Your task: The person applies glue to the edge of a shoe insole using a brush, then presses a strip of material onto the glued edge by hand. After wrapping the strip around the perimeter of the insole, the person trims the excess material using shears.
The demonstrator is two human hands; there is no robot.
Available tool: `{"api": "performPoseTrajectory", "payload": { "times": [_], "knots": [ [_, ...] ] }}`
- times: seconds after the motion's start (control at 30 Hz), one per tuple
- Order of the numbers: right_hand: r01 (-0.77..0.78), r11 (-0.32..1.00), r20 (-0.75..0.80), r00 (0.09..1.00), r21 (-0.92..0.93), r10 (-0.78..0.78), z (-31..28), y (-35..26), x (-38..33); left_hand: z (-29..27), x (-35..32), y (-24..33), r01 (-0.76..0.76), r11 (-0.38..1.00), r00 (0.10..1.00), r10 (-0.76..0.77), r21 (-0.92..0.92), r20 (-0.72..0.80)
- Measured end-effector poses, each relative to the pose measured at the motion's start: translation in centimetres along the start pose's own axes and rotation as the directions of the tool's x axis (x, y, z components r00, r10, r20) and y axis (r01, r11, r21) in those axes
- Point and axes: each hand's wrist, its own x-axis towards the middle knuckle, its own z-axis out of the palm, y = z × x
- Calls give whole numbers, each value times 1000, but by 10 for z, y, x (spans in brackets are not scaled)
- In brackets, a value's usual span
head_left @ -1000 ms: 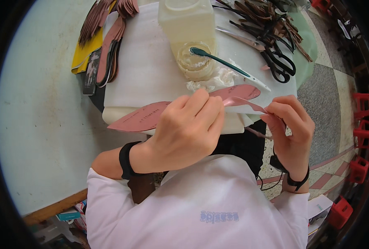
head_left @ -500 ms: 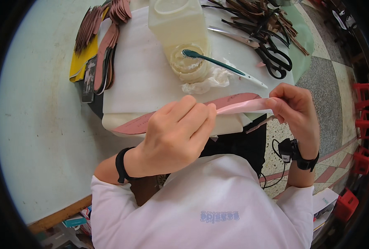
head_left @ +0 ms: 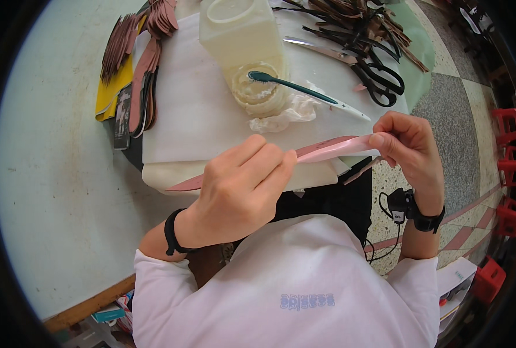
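My left hand [head_left: 234, 188] is closed over the middle of a long, thin, reddish-brown insole-shaped piece [head_left: 189, 184], back of the hand up. Its pointed end sticks out on the left. Along the piece's near edge on the right runs a glossy pale pink strip [head_left: 333, 152]. My right hand [head_left: 408, 148] pinches the strip's right end between thumb and curled fingers. Both hands are above the near edge of a white padded board [head_left: 176, 142]. My left fingers hide where strip and piece meet in the middle.
Ahead stand a translucent plastic container [head_left: 240, 32] and a paste-smeared jar [head_left: 261, 95] with a toothbrush [head_left: 304, 90] across it. Crumpled tissue [head_left: 290, 116], black-handled scissors [head_left: 379, 78] and dark strips [head_left: 356, 26] lie nearby. Stacked brown pieces [head_left: 121, 49] and a phone-like slab [head_left: 122, 116] are at left.
The reddish-brown piece has tipped more edge-on, showing less of its face. My right hand has shifted slightly left, still pinching the strip. The whole view has moved a little.
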Motion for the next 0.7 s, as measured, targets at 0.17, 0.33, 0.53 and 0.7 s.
{"api": "performPoseTrajectory", "payload": {
  "times": [0.17,0.33,0.53,0.7],
  "knots": [
    [8,1000,-2,1000,0,-8,0,-1,1,0,0,-1,7,1000,1000,-7,2,18],
    [15,998,-1,1000,-65,-15,-2,0,3,-1,1,-1,15,1000,999,-14,-28,30],
    [-37,999,53,998,15,36,-4,4,4,-1,-3,0,18,998,999,-16,-61,29],
    [-33,997,104,994,69,26,-6,5,4,2,-6,1,44,994,999,-46,-105,-17]
  ]
}}
